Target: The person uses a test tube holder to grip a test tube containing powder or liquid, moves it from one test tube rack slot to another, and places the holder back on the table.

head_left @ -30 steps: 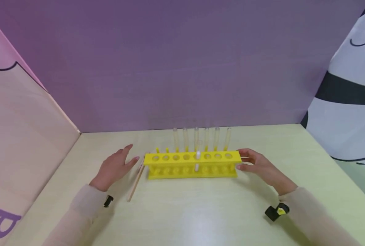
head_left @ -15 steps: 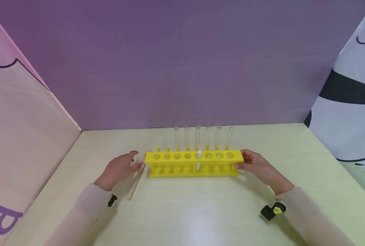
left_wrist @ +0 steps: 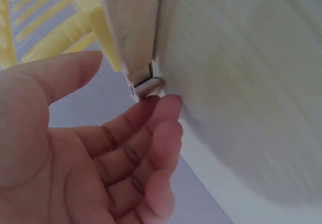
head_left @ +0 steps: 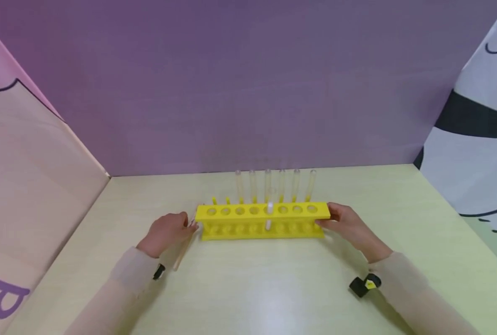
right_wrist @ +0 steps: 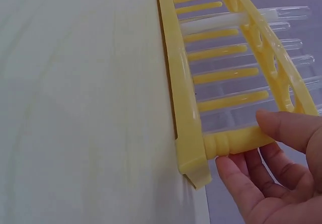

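A yellow test tube rack [head_left: 233, 212] stands on the table between both hands. Several clear test tubes [head_left: 296, 184] sit upside down on pegs along its back. Another clear tube with something white [head_left: 270, 208] inside stands in one of the holes. My right hand [head_left: 353, 228] grips the rack's right end post [right_wrist: 239, 140] between thumb and fingers. At the left end, my left hand [head_left: 164, 235] has its thumb close to the rack and its fingers loosely bent. Those fingertips are at the metal-fitted end of a thin wooden holder [left_wrist: 133, 22], lying beside the rack.
The pale wooden table [head_left: 252, 288] meets a purple partition [head_left: 248, 93] close behind the tubes. Printed panels [head_left: 35, 186] border the left and right sides. Dark devices [head_left: 359, 286] are strapped at the wrists.
My left hand has moved right toward the rack's left end, its fingers bending more. My right hand has closed in on the right end post. The rack stays in place.
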A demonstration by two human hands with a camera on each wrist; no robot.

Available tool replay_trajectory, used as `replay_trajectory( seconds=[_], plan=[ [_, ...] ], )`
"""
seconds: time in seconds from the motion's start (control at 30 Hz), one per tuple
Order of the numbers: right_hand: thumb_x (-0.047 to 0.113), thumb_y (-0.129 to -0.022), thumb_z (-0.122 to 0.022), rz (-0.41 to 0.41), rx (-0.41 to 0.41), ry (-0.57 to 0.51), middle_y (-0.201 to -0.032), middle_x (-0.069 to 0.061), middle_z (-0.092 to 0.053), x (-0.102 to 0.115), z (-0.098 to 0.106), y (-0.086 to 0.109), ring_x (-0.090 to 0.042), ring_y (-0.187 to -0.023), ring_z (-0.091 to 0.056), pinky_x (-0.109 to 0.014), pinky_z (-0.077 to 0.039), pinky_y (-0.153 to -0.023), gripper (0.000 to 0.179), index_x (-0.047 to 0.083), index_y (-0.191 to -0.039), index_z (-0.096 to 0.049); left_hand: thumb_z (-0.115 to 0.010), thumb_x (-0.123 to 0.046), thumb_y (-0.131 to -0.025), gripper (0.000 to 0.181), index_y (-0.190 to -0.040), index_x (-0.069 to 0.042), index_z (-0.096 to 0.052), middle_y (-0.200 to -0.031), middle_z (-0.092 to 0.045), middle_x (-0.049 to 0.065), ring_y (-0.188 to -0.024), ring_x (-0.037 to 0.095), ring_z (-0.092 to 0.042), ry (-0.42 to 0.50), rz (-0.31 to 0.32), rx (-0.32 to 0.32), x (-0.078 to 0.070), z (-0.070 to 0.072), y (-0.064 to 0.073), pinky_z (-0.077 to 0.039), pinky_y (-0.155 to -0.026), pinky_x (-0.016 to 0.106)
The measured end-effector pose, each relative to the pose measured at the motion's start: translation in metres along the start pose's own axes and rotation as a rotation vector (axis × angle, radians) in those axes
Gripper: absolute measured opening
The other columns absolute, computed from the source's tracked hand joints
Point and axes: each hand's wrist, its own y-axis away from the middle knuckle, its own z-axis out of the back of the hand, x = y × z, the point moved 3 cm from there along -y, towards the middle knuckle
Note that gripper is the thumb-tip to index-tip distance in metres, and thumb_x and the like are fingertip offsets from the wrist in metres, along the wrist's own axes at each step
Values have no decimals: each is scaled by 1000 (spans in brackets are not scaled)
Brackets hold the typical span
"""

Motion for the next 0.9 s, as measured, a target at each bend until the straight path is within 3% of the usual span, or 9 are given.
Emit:
replay_trajectory(
  seconds=[0.37, 0.9],
  plan=[
    [5, -89, -63, 24, -32, 34, -122, -25, -57, 5, -2, 2, -24, -100, -55, -17, -48, -77, 38, -10, -122, -52, -59, -37, -91, 36, -71, -7, -54, -62, -47, 3, -58, 18, -46, -46, 38, 17, -6, 0, 2, -34, -53, 28],
    [5, -89, -63, 46, -31, 48, -120, -23, -58, 3, -2, 0, -23, -98, -55, -17, -48, -77, 36, -9, -121, -53, -56, -39, -91, 38, -69, -9, -51, -63, -47, 3, -59, 18, -48, -98, 73, 47, -6, -6, -2, -34, -52, 29]
  ],
)
